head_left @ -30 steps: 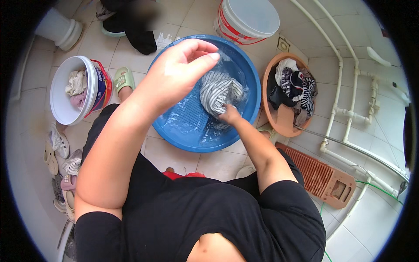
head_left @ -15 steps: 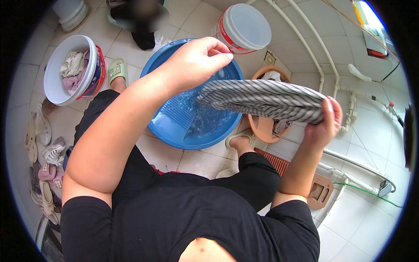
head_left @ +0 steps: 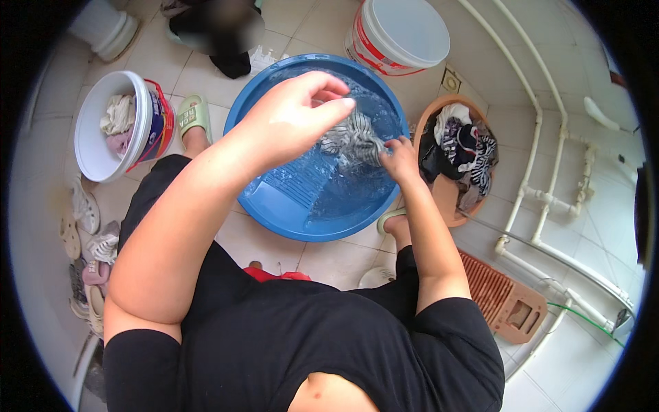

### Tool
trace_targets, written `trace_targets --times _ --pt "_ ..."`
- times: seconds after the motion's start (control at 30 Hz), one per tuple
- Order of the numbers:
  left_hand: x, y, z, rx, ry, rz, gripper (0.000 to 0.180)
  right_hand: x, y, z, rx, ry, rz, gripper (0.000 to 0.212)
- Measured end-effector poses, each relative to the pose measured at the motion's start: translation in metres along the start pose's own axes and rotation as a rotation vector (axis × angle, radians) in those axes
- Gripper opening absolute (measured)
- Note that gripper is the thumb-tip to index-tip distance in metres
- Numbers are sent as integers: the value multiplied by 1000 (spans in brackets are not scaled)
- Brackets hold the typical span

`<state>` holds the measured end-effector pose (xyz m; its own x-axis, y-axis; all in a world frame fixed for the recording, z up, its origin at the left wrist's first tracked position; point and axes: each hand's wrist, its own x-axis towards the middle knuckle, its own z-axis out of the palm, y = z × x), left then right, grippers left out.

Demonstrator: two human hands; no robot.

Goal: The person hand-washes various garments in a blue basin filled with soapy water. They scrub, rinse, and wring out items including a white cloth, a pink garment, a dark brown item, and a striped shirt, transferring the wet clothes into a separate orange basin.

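A black-and-white striped cloth (head_left: 353, 141) lies bunched in the water of the large blue basin (head_left: 322, 233). My right hand (head_left: 400, 161) grips its right edge with fingers pinched at the basin's right side. Above the basin's upper left part hangs my left hand (head_left: 305, 113), its fingers loosely bent, a gap between thumb and forefinger, and nothing visible in it. Ridged washboard moulding (head_left: 285, 184) forms the basin's near left part. Foamy water surrounds the cloth.
A peach tub (head_left: 449, 206) of laundry stands right of the basin; a white bucket (head_left: 412, 34) stands behind it. Another bucket (head_left: 89, 151) at left holds clothes. A brown washboard (head_left: 491, 295) lies at right near white pipes (head_left: 532, 151). Shoes (head_left: 86, 209) line the left wall.
My right hand has moved left and down to the basin, taking the striped cloth from the air into the water. My left hand stays nearly in place. The view has shifted slightly.
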<state>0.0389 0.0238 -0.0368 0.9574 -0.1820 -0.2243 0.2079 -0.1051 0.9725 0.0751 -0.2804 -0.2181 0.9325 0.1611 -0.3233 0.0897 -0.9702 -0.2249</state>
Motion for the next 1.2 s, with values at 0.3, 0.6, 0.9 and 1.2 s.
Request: trace_targets --times 0.3,0.6,0.9,1.2 --pt "52 -146 54 741 -123 -573 55 42 -11 107 13 -182 138 63" --pt "174 -243 114 1253 -157 -303 75 60 37 129 264 -24 -79 66" --pt "195 -309 34 1287 -422 -288 79 104 49 160 560 -342 -71 82" --pt "174 -286 56 -669 105 -680 70 64 -55 81 1620 -290 72 40"
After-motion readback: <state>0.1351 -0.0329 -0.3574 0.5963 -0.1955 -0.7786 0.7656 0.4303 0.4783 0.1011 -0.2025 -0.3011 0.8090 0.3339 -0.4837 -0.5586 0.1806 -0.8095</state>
